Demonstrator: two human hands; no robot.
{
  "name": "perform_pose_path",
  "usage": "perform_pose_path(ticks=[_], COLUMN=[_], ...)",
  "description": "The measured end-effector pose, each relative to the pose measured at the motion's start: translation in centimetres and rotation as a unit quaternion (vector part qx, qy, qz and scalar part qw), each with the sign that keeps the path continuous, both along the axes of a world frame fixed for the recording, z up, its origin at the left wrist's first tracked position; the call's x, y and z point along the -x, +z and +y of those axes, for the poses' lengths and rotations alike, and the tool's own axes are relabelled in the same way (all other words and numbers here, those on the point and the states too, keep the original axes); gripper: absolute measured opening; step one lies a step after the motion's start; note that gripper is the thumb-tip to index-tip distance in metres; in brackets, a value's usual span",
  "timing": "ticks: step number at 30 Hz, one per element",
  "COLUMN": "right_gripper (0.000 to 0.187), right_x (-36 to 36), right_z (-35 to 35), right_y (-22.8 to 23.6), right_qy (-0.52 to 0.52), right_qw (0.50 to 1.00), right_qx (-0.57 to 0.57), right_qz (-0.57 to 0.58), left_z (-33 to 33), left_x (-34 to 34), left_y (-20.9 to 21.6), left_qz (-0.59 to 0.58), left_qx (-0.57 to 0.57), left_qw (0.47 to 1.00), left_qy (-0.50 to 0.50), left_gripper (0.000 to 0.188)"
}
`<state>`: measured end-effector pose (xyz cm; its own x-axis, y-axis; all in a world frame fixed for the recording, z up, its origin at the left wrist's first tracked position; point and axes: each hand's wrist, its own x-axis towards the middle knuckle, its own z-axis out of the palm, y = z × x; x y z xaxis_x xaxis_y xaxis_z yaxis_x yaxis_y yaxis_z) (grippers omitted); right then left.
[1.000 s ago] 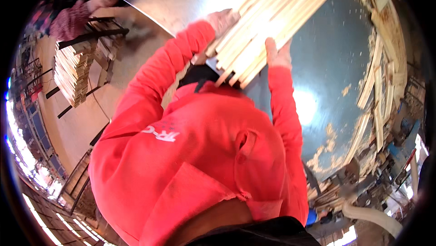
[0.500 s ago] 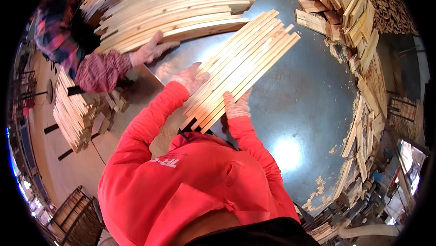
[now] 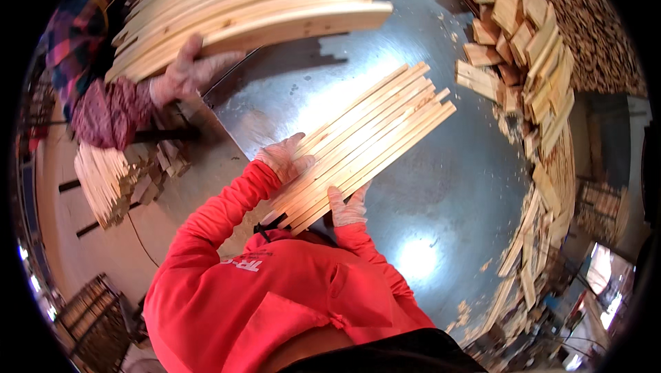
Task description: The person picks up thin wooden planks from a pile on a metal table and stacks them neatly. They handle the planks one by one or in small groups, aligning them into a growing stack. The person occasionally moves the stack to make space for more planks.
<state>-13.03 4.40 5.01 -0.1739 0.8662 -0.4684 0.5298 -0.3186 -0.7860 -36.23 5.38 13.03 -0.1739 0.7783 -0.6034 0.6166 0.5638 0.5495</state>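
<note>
Beyond the left edge of the metal table (image 3: 468, 180), a rack (image 3: 93, 321) stands toward the near side, and farther away a stack of pale wooden strips (image 3: 96, 183) is placed low, near the floor. Over this stack comes a co-worker with a plaid garment (image 3: 76, 49) and a dark pink sleeve (image 3: 113, 115); the co-worker's hand (image 3: 182, 77), fingers spread, is at the near side of the long boards (image 3: 255, 18), which extend over the far left part of the table. Next, at the left edge of the table, the person's left hand (image 3: 284, 158) is half open and holds the left long side of a bundle of narrow strips (image 3: 372, 142). This bundle lies slantwise, its near end at the person's chest and its far end over the table; whether it touches the surface, I cannot tell. The right hand (image 3: 348, 208) grips the opposite long side, its thumb apart from the fingers, which are partly hidden. Along the right edge of the table lie loose thin pieces (image 3: 527, 252) with some sawdust (image 3: 463, 314), and toward the far right corner, wooden offcuts (image 3: 506, 1) are piled unevenly.
</note>
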Motion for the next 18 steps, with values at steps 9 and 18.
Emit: perform_pose_path(ticks=[9,18], right_gripper=[0.106,0.115], right_x=[9.3,29.4], right_z=[3.9,8.1], right_y=[0.6,-1.5], right_qy=[0.138,0.210], right_qw=[0.984,0.975], right_qx=[-0.090,-0.074], right_qz=[0.066,0.006], left_z=[0.3,4.9], left_x=[6.3,25.2], left_y=[-1.1,-3.8], left_qz=[0.207,0.331], left_qx=[-0.084,-0.134], left_qw=[0.966,0.919], left_qy=[0.131,0.167], left_gripper=[0.065,0.066])
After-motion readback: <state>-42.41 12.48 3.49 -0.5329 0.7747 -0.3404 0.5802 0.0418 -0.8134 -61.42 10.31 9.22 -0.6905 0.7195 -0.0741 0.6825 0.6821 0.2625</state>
